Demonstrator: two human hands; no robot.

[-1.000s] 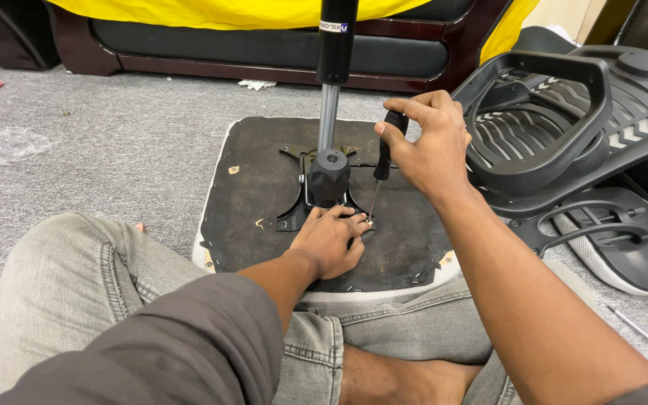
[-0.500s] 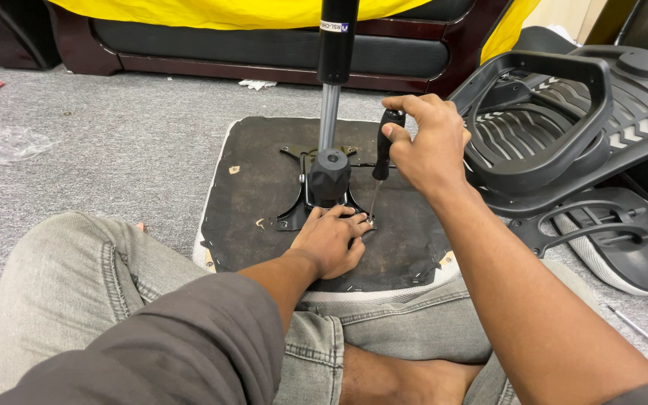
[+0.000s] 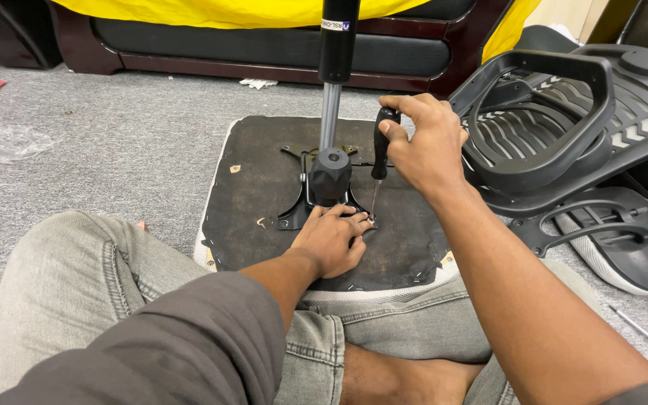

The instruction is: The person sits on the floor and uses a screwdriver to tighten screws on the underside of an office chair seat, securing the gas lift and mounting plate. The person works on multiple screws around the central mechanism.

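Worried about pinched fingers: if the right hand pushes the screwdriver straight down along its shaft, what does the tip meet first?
Probably the screw on the black mounting plate, right beside the left hand's fingertips; the right hand holds the screwdriver.

The left hand (image 3: 329, 241) lies palm down, low and in the middle, its fingers (image 3: 354, 222) stretched forward and pressed flat. The left forearm comes out of a grey sleeve. The right hand (image 3: 423, 142) is raised higher, with the fingers curled closed in a grip, and the bare right arm reaches in from the lower right.
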